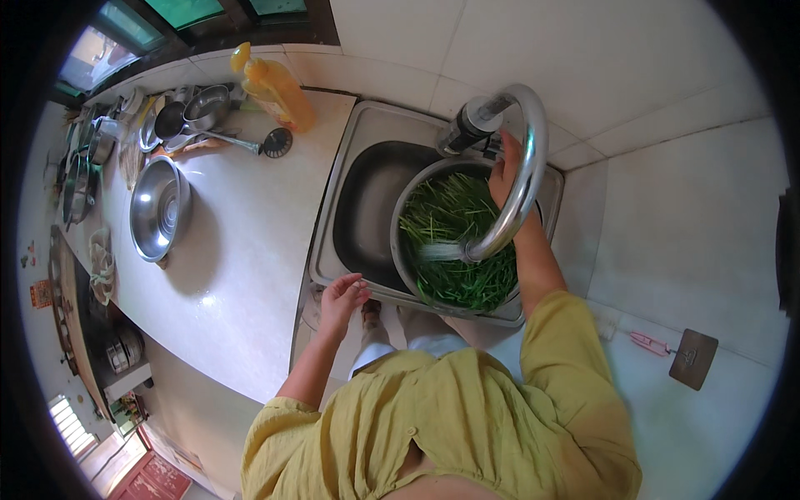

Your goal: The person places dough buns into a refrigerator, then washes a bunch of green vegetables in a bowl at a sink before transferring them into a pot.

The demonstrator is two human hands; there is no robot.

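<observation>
Water runs from a curved chrome faucet (536, 134) onto cut leafy greens (459, 187), long and thin like chives. They fill a round metal basin (396, 240) over the right part of the stainless steel sink (325, 256). My right hand (504, 178) reaches behind the spout to the faucet's base; its fingers are partly hidden, and whether they grip the handle there is unclear. Near the sink's front left edge, my left hand (344, 300) hovers with nothing in it, fingers loosely bent and apart.
Left of the sink, the white countertop (250, 231) holds a steel bowl (161, 209), a slotted ladle (277, 143), a yellow soap bottle (275, 87) and a metal pan (207, 107). A pink-handled tool (650, 344) hangs from a wall hook (692, 358) at right.
</observation>
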